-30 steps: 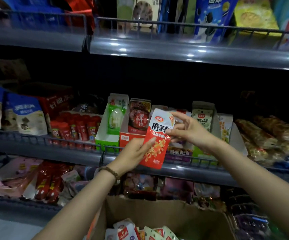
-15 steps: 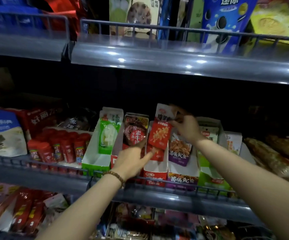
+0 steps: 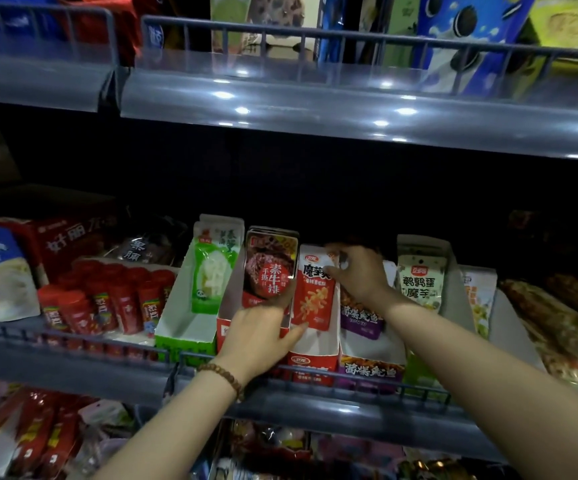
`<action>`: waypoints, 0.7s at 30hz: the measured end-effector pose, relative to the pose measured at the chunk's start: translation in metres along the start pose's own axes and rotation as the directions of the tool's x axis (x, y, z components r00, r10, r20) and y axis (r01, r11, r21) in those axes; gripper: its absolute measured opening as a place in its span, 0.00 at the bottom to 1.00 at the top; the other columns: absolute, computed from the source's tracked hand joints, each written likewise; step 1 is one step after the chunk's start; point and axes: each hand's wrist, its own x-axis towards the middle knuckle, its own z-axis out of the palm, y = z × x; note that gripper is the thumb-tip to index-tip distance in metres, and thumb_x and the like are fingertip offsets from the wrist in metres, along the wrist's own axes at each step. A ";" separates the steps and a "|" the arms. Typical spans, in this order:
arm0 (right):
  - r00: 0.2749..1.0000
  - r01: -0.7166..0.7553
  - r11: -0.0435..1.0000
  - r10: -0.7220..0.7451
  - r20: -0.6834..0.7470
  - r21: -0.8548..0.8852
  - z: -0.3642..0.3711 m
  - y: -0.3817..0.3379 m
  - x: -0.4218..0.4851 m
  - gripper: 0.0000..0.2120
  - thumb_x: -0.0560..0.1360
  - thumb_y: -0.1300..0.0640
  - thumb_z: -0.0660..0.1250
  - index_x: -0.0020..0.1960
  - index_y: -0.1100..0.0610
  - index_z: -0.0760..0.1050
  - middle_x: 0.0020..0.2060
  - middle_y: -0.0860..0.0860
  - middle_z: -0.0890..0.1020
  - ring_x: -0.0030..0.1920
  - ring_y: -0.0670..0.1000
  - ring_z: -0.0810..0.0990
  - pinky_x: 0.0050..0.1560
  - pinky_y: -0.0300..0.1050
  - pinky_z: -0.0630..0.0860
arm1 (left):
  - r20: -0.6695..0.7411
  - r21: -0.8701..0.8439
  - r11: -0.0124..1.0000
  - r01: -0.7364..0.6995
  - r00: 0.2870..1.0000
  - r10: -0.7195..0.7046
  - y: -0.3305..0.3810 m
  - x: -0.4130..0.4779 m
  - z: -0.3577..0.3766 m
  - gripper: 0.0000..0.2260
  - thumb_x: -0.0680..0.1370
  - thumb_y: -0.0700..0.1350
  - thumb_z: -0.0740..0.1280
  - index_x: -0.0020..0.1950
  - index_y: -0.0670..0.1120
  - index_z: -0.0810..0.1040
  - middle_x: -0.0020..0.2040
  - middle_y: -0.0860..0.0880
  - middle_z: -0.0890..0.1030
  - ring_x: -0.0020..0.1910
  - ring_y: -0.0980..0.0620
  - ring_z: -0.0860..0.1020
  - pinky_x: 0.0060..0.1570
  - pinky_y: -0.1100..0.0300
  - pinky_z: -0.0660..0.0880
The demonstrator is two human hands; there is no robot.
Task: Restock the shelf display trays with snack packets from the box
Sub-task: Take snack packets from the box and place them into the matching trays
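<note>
A red and white snack packet [image 3: 313, 294] stands upright inside the red and white display tray [image 3: 315, 358] on the middle shelf. My right hand [image 3: 358, 271] pinches the packet's top right corner. My left hand [image 3: 263, 332] lies with relaxed fingers against the packet's lower left edge and the front of the neighbouring red tray [image 3: 225, 327]. The box of packets is out of view.
Beside it stand a green tray [image 3: 183, 327] with a green packet, a purple tray [image 3: 370, 362] and a light green tray [image 3: 419, 271]. A wire rail [image 3: 73, 344] runs along the shelf front. The upper shelf [image 3: 315, 109] overhangs closely.
Both hands have carried the red packet from in front of the shelf into the red and white tray. The view rose and the box dropped out of sight.
</note>
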 end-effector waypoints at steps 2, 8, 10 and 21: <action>1.000 0.015 1.000 -0.015 -0.011 -0.002 -0.002 -0.001 -0.004 0.24 0.74 0.55 0.70 0.68 0.53 0.70 0.60 0.52 0.79 0.58 0.53 0.76 0.56 0.42 0.70 | 0.006 -0.010 1.000 -0.015 1.000 0.015 0.002 -0.001 -0.002 0.29 0.78 0.60 0.58 0.75 0.53 0.53 0.32 0.58 0.64 0.32 0.59 0.68 0.40 0.65 0.67; 1.000 -0.002 1.000 0.001 0.005 0.028 -0.020 -0.010 -0.046 0.26 0.77 0.49 0.63 0.73 0.46 0.61 0.70 0.49 0.66 0.69 0.52 0.66 0.65 0.44 0.65 | -0.052 -0.098 0.995 -0.008 0.999 0.003 0.011 -0.021 -0.012 0.28 0.78 0.61 0.56 0.75 0.50 0.57 0.68 0.51 0.71 0.68 0.53 0.67 0.67 0.61 0.62; 0.999 0.036 0.993 -0.040 0.033 0.111 -0.028 -0.016 -0.077 0.26 0.77 0.49 0.63 0.73 0.44 0.60 0.73 0.45 0.62 0.71 0.49 0.64 0.69 0.45 0.63 | -0.095 -0.140 0.990 -0.022 0.995 0.009 0.015 -0.039 -0.013 0.28 0.79 0.61 0.55 0.76 0.52 0.56 0.73 0.54 0.64 0.73 0.56 0.60 0.70 0.63 0.53; 0.955 0.000 0.976 -0.065 0.288 0.219 -0.022 -0.010 -0.288 0.25 0.77 0.46 0.63 0.70 0.37 0.58 0.71 0.36 0.60 0.72 0.35 0.56 0.71 0.33 0.54 | 0.100 -0.248 0.967 0.066 0.994 -0.042 0.030 -0.200 0.040 0.31 0.75 0.69 0.46 0.75 0.58 0.55 0.74 0.60 0.59 0.73 0.60 0.55 0.70 0.67 0.49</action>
